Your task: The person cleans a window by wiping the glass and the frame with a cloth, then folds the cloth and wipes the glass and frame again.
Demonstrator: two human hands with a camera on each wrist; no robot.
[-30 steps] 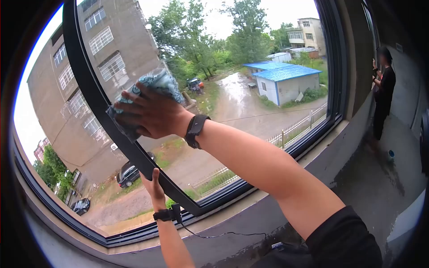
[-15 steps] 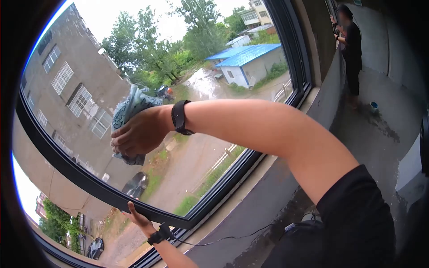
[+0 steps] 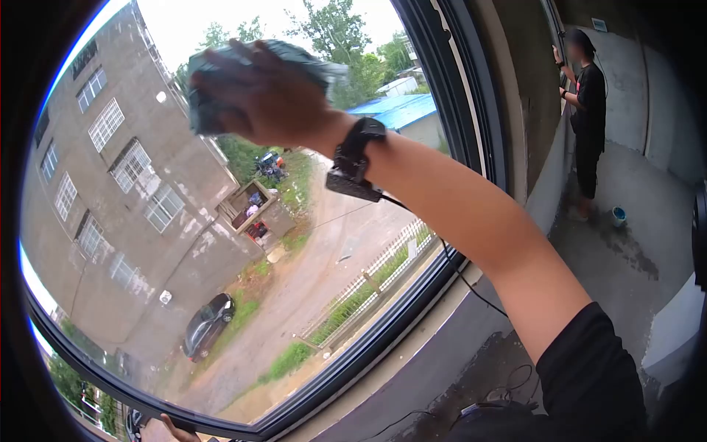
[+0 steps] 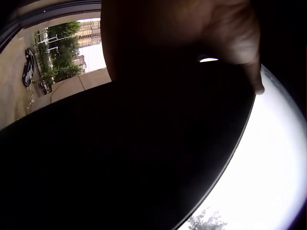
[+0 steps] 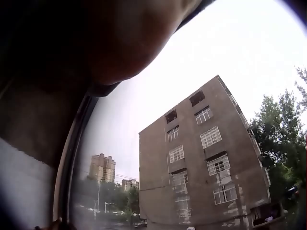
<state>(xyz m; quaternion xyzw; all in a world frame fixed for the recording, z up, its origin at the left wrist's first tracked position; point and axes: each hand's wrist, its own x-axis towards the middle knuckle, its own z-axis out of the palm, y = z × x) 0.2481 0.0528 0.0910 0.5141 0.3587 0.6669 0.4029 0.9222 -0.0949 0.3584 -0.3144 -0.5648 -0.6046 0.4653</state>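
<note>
My right hand (image 3: 276, 103) lies spread over a blue-green patterned cloth (image 3: 294, 51), pressing it against the upper part of the window pane (image 3: 294, 221). Motion blurs its fingers. Only a dark, blurred part of this hand (image 5: 139, 48) fills the top of the right wrist view, and the cloth is hidden there. At the bottom left, my left hand (image 3: 158, 429) grips the black window sash frame (image 3: 96, 384), thumb on the near side. Seen from the left wrist, the thumb (image 4: 254, 79) hooks over the frame's edge.
A sill (image 3: 383, 342) and low grey wall run below the window. Cables (image 3: 471, 283) trail from the right wrist and along the wall. Another person (image 3: 587, 110) stands at a window further right, a blue bucket (image 3: 617, 215) on the floor nearby.
My right hand has moved the cloth from beside the sash's edge, down and then up across the pane. The head view has shifted, leaving the left hand at the bottom edge, still gripping the frame.
</note>
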